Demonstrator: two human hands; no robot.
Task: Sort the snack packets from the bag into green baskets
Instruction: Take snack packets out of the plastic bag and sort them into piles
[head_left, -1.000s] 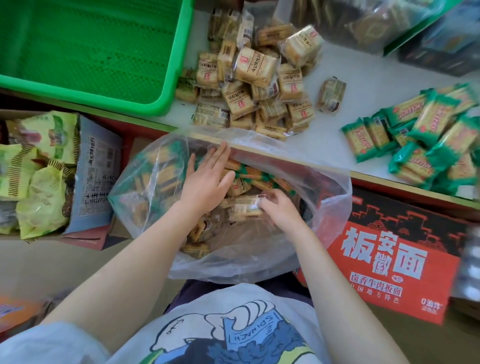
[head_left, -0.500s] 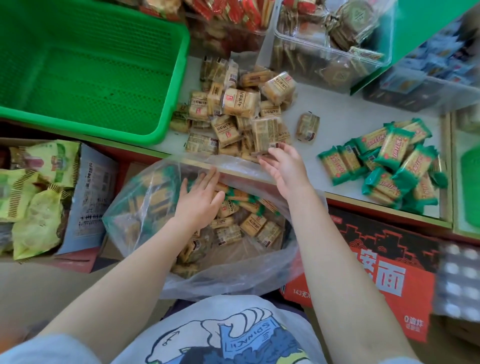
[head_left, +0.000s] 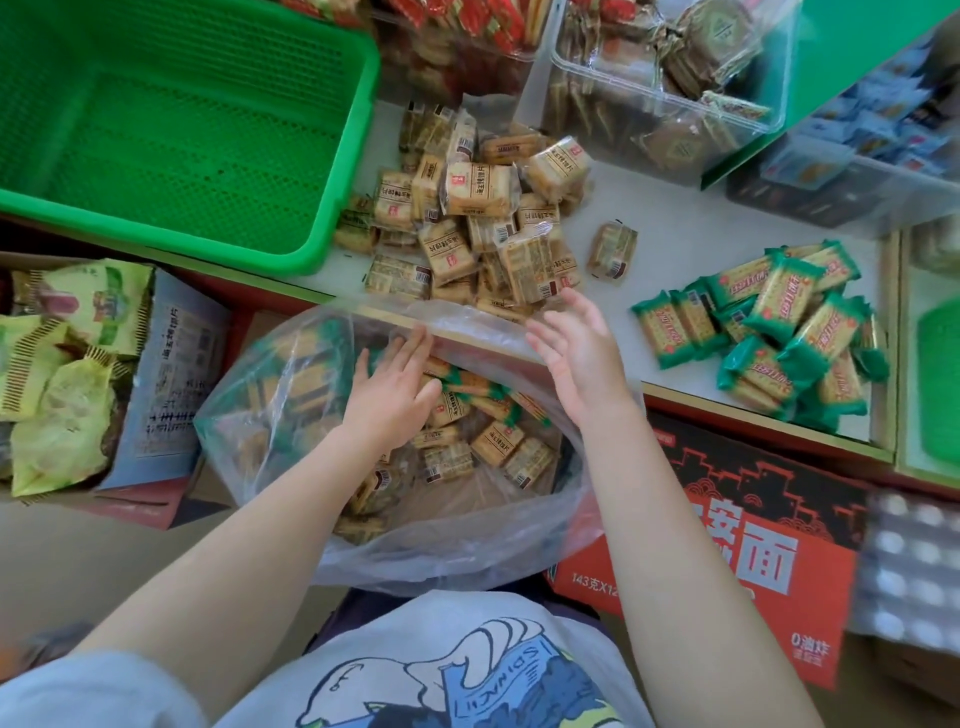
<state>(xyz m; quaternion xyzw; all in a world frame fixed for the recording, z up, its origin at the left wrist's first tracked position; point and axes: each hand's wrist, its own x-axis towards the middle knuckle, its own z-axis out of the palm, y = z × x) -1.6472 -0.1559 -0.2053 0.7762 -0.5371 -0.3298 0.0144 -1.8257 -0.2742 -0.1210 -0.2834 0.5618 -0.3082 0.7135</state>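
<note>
A clear plastic bag (head_left: 291, 415) stands open below the shelf edge, holding several tan and green snack packets (head_left: 493, 441). My left hand (head_left: 389, 395) is inside the bag, fingers spread flat on the packets. My right hand (head_left: 576, 348) hovers above the bag's far rim, fingers apart and empty, just below a pile of tan packets (head_left: 478, 223) on the white shelf. A pile of green packets (head_left: 769, 332) lies to the right. An empty green basket (head_left: 171, 124) sits at the upper left.
One tan packet (head_left: 612, 250) lies alone between the piles. Clear tubs of other snacks (head_left: 670, 78) stand behind. A red noodle carton (head_left: 727, 545) is at the lower right, and a box of green-yellow bags (head_left: 67, 364) at the left. Another green basket (head_left: 937, 384) shows at the right edge.
My right hand came up out of the bag to the tan pile, and now hovers empty just below it. My left hand stayed in the bag.
</note>
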